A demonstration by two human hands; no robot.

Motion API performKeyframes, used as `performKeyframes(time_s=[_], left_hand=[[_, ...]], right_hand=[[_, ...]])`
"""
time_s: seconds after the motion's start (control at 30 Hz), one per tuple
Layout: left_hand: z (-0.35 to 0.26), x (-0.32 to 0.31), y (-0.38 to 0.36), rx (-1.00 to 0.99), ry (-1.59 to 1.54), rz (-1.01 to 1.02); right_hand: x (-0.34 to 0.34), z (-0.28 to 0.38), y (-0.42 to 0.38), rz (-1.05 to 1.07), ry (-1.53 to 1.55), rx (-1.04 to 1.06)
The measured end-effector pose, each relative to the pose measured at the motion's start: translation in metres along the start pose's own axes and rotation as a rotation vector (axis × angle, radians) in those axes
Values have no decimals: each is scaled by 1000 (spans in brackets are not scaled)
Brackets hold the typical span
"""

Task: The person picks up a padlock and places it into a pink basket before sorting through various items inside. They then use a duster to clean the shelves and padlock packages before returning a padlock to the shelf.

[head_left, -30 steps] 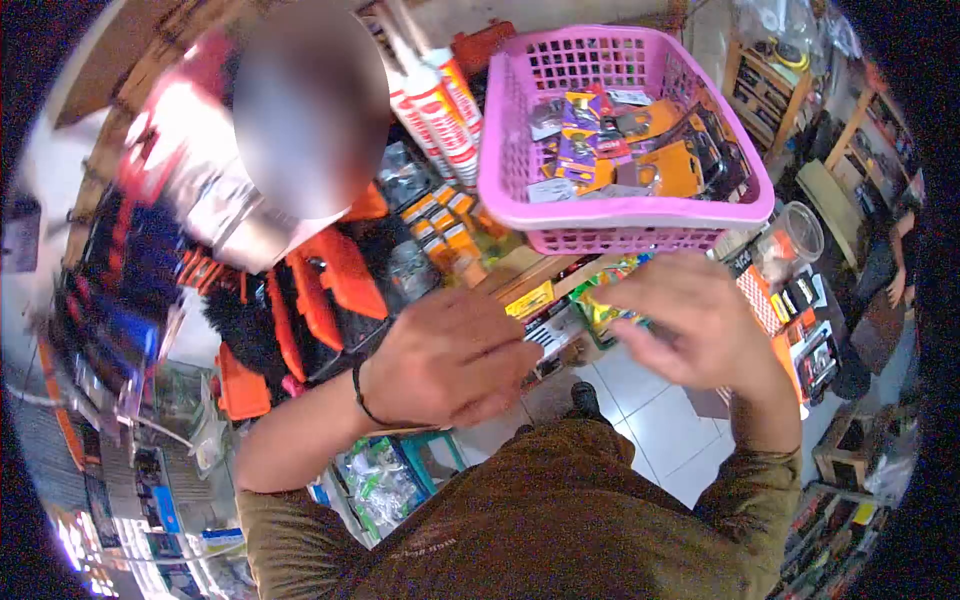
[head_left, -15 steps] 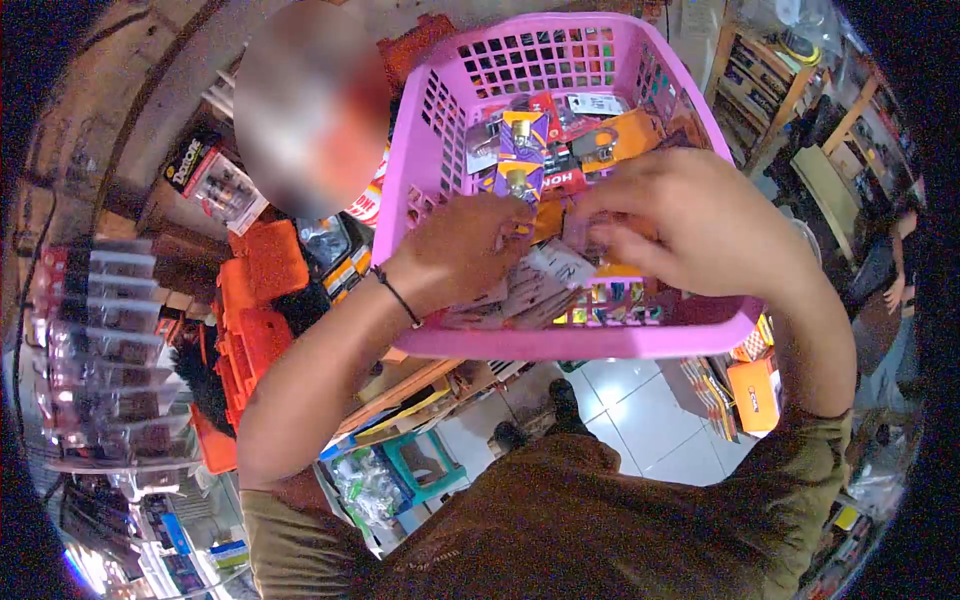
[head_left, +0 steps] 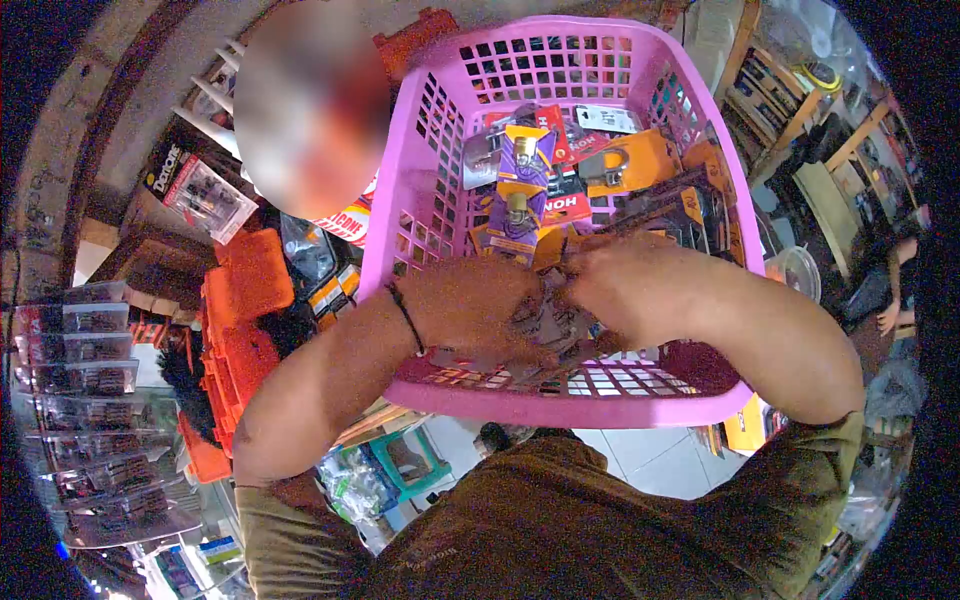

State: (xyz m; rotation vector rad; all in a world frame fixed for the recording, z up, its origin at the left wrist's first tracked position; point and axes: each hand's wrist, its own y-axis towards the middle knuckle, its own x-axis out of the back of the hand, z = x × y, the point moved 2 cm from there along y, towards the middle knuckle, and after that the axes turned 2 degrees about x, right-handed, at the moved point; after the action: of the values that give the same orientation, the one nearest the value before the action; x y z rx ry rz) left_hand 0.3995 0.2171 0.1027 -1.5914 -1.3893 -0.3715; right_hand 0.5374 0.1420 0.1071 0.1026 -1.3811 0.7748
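Note:
Inside the front part of a pink plastic basket (head_left: 600,412), my two hands meet over a bunch of small flat packets (head_left: 556,312). My left hand (head_left: 480,312), with a dark cord on its wrist, is closed round the packets from the left. From the right, my right hand (head_left: 632,290) pinches their edge with bent fingers; the fingertips are partly hidden. Just beyond lie purple-and-yellow carded packs (head_left: 524,172) with brass-coloured pieces like small padlocks. An orange blister pack (head_left: 628,166) and a red-and-black pack (head_left: 568,200) lie beside them.
Orange plastic cases (head_left: 238,310) stand left of the basket, near a carded Dextone pack (head_left: 205,196). Clear packets hang in rows (head_left: 95,375) at far left. A green stool (head_left: 412,465) stands below. Wooden shelving (head_left: 775,95) and another person's hand (head_left: 890,318) are at right.
Both hands have come closer together and lower in the view, now meeting over the packets. My right hand has moved down and left from above the basket. The basket's front rim appears lower.

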Motion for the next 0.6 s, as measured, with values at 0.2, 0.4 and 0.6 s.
performKeyframes(time_s=[0.2,0.4,0.6], left_hand=[[7,-2,-1,39,23,14],[19,-2,-8,-152,-83,-101],[18,5,-17,-59,36,-329]], right_hand=[[2,1,0,-78,0,-19],[12,1,-1,-148,6,-81],[9,-11,4,-208,-64,-132]])
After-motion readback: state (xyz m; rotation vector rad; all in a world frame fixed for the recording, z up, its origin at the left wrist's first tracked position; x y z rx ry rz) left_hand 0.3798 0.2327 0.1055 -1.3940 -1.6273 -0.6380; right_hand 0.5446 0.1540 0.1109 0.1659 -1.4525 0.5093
